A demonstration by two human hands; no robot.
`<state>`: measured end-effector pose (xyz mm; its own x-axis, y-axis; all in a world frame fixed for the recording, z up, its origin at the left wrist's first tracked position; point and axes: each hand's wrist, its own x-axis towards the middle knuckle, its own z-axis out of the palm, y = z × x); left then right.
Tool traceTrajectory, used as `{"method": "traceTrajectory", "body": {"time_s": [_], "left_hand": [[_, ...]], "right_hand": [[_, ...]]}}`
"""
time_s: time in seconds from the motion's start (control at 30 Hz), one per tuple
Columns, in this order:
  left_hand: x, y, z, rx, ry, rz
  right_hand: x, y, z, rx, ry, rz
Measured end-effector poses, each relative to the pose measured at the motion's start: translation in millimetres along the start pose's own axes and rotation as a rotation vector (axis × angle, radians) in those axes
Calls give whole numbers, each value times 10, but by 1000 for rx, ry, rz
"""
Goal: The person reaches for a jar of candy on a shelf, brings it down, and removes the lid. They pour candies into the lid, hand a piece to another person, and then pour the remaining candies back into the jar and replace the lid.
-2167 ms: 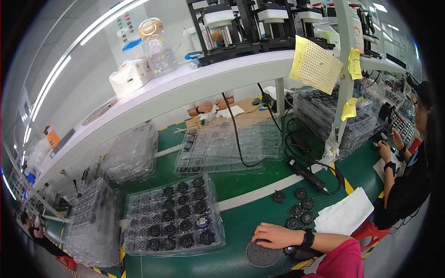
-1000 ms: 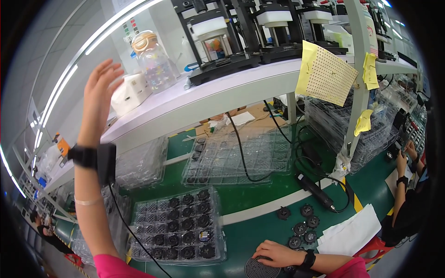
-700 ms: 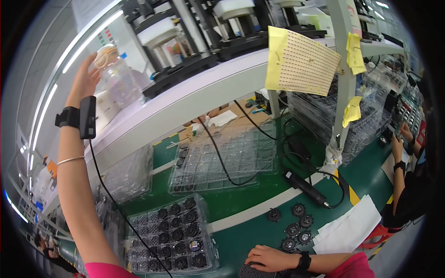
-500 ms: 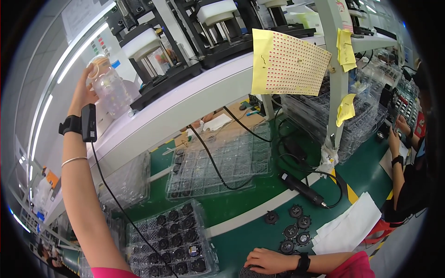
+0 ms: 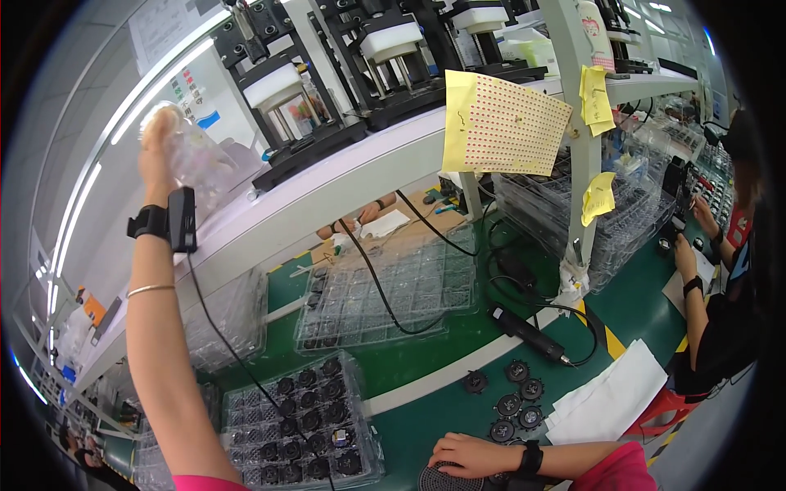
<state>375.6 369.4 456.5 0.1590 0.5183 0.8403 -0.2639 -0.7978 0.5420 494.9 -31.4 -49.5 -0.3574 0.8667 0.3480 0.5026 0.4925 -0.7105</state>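
Observation:
My left hand (image 5: 155,155) is raised at the upper left, with its fingers closed around the top of a clear plastic bottle (image 5: 196,164) above the white shelf. The bottle leans, and its pale round lid is partly covered by my fingers and blurred. Low on the green table, my right hand (image 5: 476,457) has its fingers bent over the edge of a black round piece with a dotted surface (image 5: 442,481); the frame's lower edge cuts part of it off. Several black round gear-edged parts (image 5: 508,404) lie just beyond that hand.
A clear tray of black parts (image 5: 303,421) lies beside my left forearm. Other clear trays (image 5: 385,286), a black electric screwdriver (image 5: 528,334) and white paper (image 5: 606,393) are on the table. Bench presses (image 5: 393,49) stand on the shelf (image 5: 327,159). Other people work opposite and at right.
My left hand has moved from beside the bottle's neck to over its top, and the bottle now leans more. The view has shifted slightly; my right hand stays on the dotted piece.

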Motion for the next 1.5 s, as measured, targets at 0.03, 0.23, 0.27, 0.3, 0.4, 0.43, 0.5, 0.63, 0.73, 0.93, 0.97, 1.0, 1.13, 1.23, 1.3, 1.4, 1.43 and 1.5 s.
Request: {"method": "traceTrajectory", "body": {"time_s": [0.03,0.23,0.27,0.3,0.4,0.43,0.5,0.63,0.73,0.93,0.97,1.0,1.13,1.23,1.3,1.4,1.43,1.5], "left_hand": [[-91,49,41,24,71,118],[-804,1033,-235,-14,106,192],[-965,1076,-334,-3,118,194],[-1166,1146,-431,-179,59,164],[-2203,1438,-395,-473,83,32],[-2596,1426,-251,-370,234,100],[-3279,1299,-221,-144,109,223],[-4526,1209,54,-101,121,37],[-4455,1674,97,-846,213,-1220],[-4859,1273,-37,-1181,-230,-1087],[-4932,1233,-10,-1191,-233,-932],[-4888,1210,66,-1199,-227,-936],[-4717,1042,344,-463,-77,492],[-4975,1158,-17,-842,-367,-548],[-4945,1175,-20,-935,-373,-616],[-4840,1153,49,-1120,-376,-736],[-4881,1051,90,-932,-342,-380],[-4940,898,206,-520,-252,305]], "right_hand": [[-7,8,-15,1,2,11],[11,22,-40,8,-5,-22],[1,26,-54,12,2,-9],[-27,19,-55,16,12,2],[6,-40,-42,16,-7,2],[24,-46,-60,1,-14,10],[-4,-69,-86,-21,-33,18],[32,-119,-110,-53,-43,33],[5,-81,-84,-108,-37,40],[61,-165,-103,-104,-60,51],[87,-186,-120,-80,-45,35],[114,-205,-132,-61,-23,14],[105,-209,-162,-154,-56,27],[65,-204,-158,-87,-65,71],[51,-189,-152,-54,-68,99],[66,-184,-172,-189,-91,36],[81,-192,-184,-188,-91,39],[109,-203,-219,-154,-99,-10]]}}
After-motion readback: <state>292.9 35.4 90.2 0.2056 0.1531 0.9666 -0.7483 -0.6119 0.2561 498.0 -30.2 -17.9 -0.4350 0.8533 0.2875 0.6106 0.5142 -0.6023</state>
